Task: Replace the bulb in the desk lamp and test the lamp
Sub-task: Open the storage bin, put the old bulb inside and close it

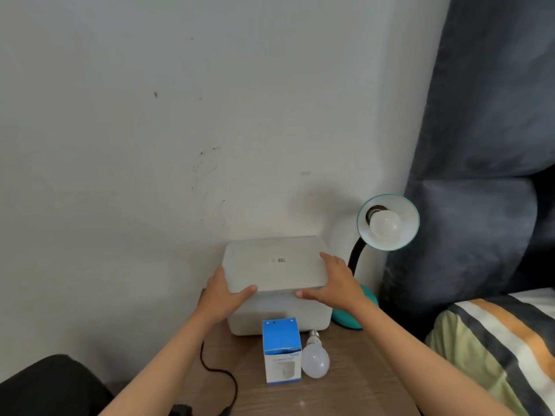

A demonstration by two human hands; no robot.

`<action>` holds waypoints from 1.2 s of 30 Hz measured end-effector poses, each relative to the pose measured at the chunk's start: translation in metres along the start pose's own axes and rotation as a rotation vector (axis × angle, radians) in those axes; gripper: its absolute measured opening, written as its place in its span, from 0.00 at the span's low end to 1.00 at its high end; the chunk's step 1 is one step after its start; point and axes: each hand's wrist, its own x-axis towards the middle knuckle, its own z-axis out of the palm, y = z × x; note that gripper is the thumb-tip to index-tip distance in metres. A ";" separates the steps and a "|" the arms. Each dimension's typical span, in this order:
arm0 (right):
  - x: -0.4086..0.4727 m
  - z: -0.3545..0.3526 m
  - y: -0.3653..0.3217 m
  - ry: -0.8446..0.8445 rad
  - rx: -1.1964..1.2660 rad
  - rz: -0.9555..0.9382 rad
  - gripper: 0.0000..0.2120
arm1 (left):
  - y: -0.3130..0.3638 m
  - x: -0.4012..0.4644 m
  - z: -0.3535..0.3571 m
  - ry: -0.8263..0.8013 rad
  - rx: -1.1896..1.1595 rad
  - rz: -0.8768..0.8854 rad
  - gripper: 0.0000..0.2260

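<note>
evidently both hands, the left hand (226, 291) and right hand (333, 280), clasp the white box lid (274, 265) at centre frame, fingers spread along its edges for even lifting, while the spare bulb (315, 357) lies lower centre on the table (354, 385) and the desk lamp (387, 222) faces them at right.

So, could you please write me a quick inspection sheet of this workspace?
Surface: wooden table, bare at the front.
Job's things: teal desk lamp with a bulb fitted, unlit; loose bulb lying beside an upright blue and white bulb box.
Clutter: white storage box, its lid held above it.
Hands: left hand and right hand grip the lid's sides.
Cables: black cord trails across the table's left.
Surroundings: white wall, dark padded headboard, striped bedding.
</note>
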 end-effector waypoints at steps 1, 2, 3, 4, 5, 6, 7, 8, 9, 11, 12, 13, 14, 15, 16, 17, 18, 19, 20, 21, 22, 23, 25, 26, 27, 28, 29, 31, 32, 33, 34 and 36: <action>0.001 0.000 -0.001 -0.010 0.024 0.007 0.54 | 0.000 0.001 0.000 -0.016 0.000 0.000 0.37; 0.001 -0.001 -0.003 -0.012 0.040 0.010 0.53 | -0.001 0.002 0.000 -0.026 0.001 0.002 0.38; 0.001 -0.001 -0.004 -0.010 0.052 0.012 0.52 | -0.002 0.003 0.000 -0.035 0.003 0.008 0.37; 0.001 -0.001 -0.005 -0.003 0.061 0.014 0.51 | -0.003 0.004 0.001 -0.044 0.001 0.011 0.37; 0.001 -0.001 -0.006 0.003 0.068 0.016 0.50 | -0.002 0.004 0.001 -0.049 -0.003 0.016 0.36; 0.000 -0.001 -0.007 0.008 0.071 0.015 0.50 | -0.002 0.004 0.000 -0.046 -0.011 0.020 0.36; -0.001 -0.001 -0.007 0.013 0.072 0.014 0.49 | -0.001 0.003 0.000 -0.044 -0.012 0.025 0.36; -0.002 -0.001 -0.008 0.017 0.072 0.012 0.48 | -0.001 0.003 0.000 -0.041 -0.012 0.031 0.35; -0.002 -0.002 -0.009 0.022 0.071 0.010 0.47 | -0.001 0.003 -0.001 -0.039 -0.009 0.031 0.35; -0.004 -0.002 -0.011 0.026 0.077 0.009 0.45 | -0.001 0.002 -0.003 -0.039 -0.015 0.027 0.34; -0.005 -0.002 -0.012 0.024 0.081 0.009 0.45 | 0.000 0.002 -0.003 -0.039 -0.020 0.024 0.34; -0.005 -0.002 -0.013 0.024 0.085 0.006 0.45 | 0.001 0.001 -0.004 -0.039 -0.020 0.022 0.34; -0.006 -0.003 -0.014 0.030 0.086 -0.004 0.45 | 0.002 0.000 -0.005 -0.036 -0.018 0.023 0.34; -0.006 -0.004 -0.015 0.039 0.086 -0.017 0.45 | 0.004 -0.001 -0.007 -0.032 -0.012 0.020 0.35; -0.006 -0.006 -0.017 0.051 0.087 -0.034 0.45 | 0.006 -0.001 -0.008 -0.025 -0.005 0.027 0.35; -0.006 -0.009 -0.019 0.060 0.087 -0.048 0.45 | 0.008 -0.002 -0.010 -0.017 -0.002 0.039 0.35; -0.005 -0.012 -0.022 0.068 0.085 -0.062 0.46 | 0.009 -0.002 -0.011 -0.008 -0.008 0.054 0.34; -0.004 -0.014 -0.026 0.078 0.079 -0.075 0.47 | 0.012 -0.003 -0.014 0.001 -0.019 0.070 0.34; -0.004 -0.017 -0.028 0.087 0.072 -0.086 0.47 | 0.014 -0.004 -0.016 0.011 -0.029 0.088 0.34; -0.004 -0.020 -0.031 0.096 0.064 -0.097 0.48 | 0.016 -0.005 -0.018 0.019 -0.031 0.104 0.34; -0.005 -0.022 -0.033 0.104 0.058 -0.107 0.48 | 0.019 -0.007 -0.021 0.024 -0.028 0.118 0.34; -0.007 -0.025 -0.035 0.108 0.054 -0.112 0.49 | 0.021 -0.010 -0.023 0.030 -0.020 0.137 0.34; -0.013 -0.030 -0.036 0.118 0.050 -0.120 0.50 | 0.027 -0.017 -0.028 0.046 0.001 0.168 0.34; -0.018 -0.033 -0.036 0.121 0.050 -0.122 0.51 | 0.028 -0.020 -0.030 0.058 0.013 0.189 0.34; -0.025 -0.035 -0.036 0.125 0.053 -0.123 0.52 | 0.030 -0.026 -0.032 0.070 0.026 0.207 0.33; -0.032 -0.037 -0.036 0.131 0.058 -0.123 0.52 | 0.031 -0.032 -0.035 0.078 0.035 0.217 0.34; -0.040 -0.039 -0.036 0.137 0.063 -0.120 0.51 | 0.031 -0.039 -0.036 0.085 0.044 0.228 0.36; -0.060 -0.042 -0.035 0.156 0.057 -0.125 0.50 | 0.031 -0.061 -0.038 0.090 0.063 0.210 0.40; -0.072 -0.043 -0.034 0.166 0.044 -0.139 0.49 | 0.031 -0.074 -0.038 0.092 0.072 0.204 0.41; -0.085 -0.044 -0.032 0.171 0.029 -0.153 0.47 | 0.031 -0.089 -0.037 0.093 0.076 0.210 0.40; -0.099 -0.045 -0.030 0.172 0.018 -0.167 0.45 | 0.031 -0.106 -0.036 0.090 0.075 0.217 0.39; -0.131 -0.044 -0.024 0.164 0.021 -0.176 0.43 | 0.029 -0.140 -0.032 0.105 0.088 0.226 0.38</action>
